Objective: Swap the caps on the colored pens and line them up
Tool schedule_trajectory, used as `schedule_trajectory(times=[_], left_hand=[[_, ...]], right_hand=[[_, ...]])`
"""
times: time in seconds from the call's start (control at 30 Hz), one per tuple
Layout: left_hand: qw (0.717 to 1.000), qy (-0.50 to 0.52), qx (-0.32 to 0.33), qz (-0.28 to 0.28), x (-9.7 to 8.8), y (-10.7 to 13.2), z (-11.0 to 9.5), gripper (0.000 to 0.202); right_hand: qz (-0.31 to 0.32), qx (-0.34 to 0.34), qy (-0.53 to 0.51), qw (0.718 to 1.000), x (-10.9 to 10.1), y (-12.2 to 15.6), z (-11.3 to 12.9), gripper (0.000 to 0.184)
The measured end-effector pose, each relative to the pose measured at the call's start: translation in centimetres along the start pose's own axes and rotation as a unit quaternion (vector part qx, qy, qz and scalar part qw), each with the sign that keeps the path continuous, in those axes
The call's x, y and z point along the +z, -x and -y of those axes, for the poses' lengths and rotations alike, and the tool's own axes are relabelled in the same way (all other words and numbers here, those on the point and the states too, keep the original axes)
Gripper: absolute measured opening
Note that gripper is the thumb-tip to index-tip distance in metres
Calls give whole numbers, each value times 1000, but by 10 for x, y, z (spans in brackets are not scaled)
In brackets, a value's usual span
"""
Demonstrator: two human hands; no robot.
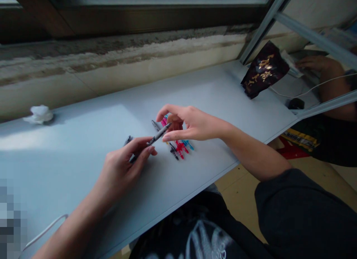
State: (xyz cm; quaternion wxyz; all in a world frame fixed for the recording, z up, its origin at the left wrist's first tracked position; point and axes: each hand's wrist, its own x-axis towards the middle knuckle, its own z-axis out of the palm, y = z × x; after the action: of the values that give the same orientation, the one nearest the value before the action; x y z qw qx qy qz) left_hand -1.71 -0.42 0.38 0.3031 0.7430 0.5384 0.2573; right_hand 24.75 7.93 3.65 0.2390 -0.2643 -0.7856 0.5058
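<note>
On the pale desk (195,88), the left hand (121,169) grips a black-and-silver pen (158,134), its far end just beside the right hand (195,123), curved open over a heap of red, pink and blue plastic pieces (180,147) (too small to identify). The pieces all lie together there.

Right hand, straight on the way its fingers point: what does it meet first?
Likely the pen held in the left hand: its tip sits between the thumb and fingers of the right hand. Depth is unclear, so the hand may pass over it.
</note>
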Motion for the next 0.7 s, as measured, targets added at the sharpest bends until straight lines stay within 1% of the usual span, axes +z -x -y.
schedule_trajectory(times=[0.03,0.07,0.1,0.13,0.2,0.23,0.27,0.33,0.43,0.53,0.57,0.63,0.7], left_hand=[[1000,0,-2,-8,0,0,0,37],[1000,3,-2,-14,0,0,1,38],[1000,6,-2,-16,0,0,1,39],[1000,8,-3,-16,0,0,2,40],[1000,12,-2,-17,-1,0,3,42],[1000,13,-4,-17,-1,0,3,43],[1000,13,-8,-20,-1,0,4,44],[999,8,-16,-27,-2,0,5,45],[1000,2,-13,-22,-4,1,6,46],[1000,0,0,-20,-4,0,4,45],[1000,-1,1,-24,-4,0,4,46],[1000,-3,-4,-30,-3,0,3,46],[999,-6,-5,-31,-3,1,4,46]], right_hand=[[-6,-13,-11,1000,-2,1,0,32],[-12,-21,-12,1000,-3,1,1,27],[-14,-19,-6,1000,-4,1,1,19],[-12,-10,4,1000,-5,1,0,22],[-2,15,30,999,-5,0,-1,45],[-2,20,40,999,-5,0,-1,48],[-4,15,44,999,-6,0,-1,44],[-7,-8,36,999,-6,0,0,30],[12,-17,39,999,-4,1,1,23],[10,-10,79,997,-1,0,0,49],[3,-11,87,996,0,-1,0,53],[-8,-20,86,996,0,-1,-2,48],[3,-28,81,996,0,-2,-3,38]])
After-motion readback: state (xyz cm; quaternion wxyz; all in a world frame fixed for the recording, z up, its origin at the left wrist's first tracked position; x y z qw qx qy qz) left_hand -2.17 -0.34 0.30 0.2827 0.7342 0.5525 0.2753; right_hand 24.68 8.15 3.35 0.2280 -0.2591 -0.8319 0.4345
